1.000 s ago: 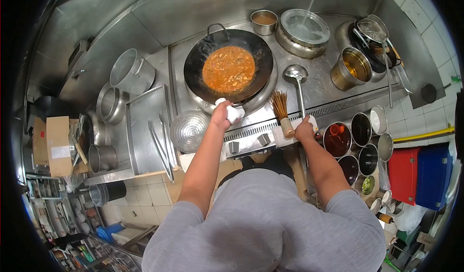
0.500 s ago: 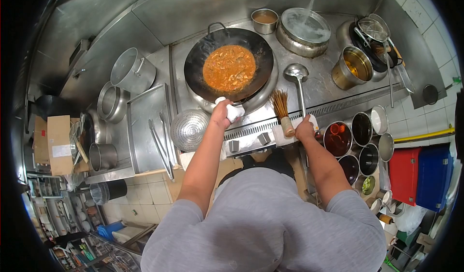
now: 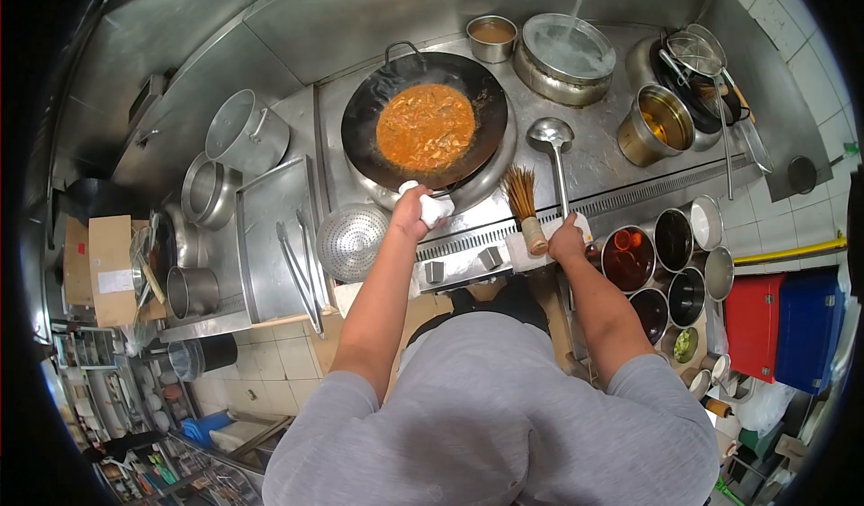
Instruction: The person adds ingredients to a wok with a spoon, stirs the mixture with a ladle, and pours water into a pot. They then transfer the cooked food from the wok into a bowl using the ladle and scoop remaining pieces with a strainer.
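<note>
A black wok (image 3: 360,137) sits on the burner, with an orange-red saucy stew (image 3: 425,126) in its middle. My left hand (image 3: 412,214) is closed on a white cloth (image 3: 436,209) at the wok's near handle, which the cloth mostly hides. To the right, my right hand (image 3: 567,241) grips the handle of a steel ladle (image 3: 551,132), whose bowl rests on the counter. A bamboo wok brush (image 3: 522,196) stands on the stove edge between my hands. Left of the wok lies a perforated strainer (image 3: 353,243).
Water runs into a round pot (image 3: 567,52) behind the ladle, beside a small pot of brown liquid (image 3: 492,38). A steel pot with yellowish liquid (image 3: 650,133) stands at right. Several sauce containers (image 3: 628,259) are beside my right hand. Tongs (image 3: 297,272) lie on a tray (image 3: 261,281) at left.
The wok has shifted very slightly left. The water in the round pot looks calmer. Both hands keep their places and holds.
</note>
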The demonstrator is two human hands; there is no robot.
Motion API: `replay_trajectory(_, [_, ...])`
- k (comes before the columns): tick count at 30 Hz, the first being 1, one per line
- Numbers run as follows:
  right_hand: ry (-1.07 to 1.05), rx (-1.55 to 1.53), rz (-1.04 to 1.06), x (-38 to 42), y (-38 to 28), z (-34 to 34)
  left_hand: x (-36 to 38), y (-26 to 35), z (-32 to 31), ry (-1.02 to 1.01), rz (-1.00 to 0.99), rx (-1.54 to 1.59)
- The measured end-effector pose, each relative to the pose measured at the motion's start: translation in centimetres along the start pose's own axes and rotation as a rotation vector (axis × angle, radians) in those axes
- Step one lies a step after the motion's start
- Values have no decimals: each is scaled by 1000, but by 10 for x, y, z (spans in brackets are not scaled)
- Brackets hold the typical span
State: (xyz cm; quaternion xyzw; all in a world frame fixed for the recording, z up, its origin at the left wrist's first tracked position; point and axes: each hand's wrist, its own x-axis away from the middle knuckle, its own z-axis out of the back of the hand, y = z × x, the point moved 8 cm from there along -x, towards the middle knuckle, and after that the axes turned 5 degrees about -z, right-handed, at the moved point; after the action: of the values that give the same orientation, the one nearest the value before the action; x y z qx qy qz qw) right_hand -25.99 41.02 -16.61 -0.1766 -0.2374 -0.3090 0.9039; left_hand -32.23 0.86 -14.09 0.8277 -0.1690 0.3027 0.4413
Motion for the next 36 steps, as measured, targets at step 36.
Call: replay_trajectory(36, [0,43,8,-4,0,-5,14,5,-12,-28,2,42])
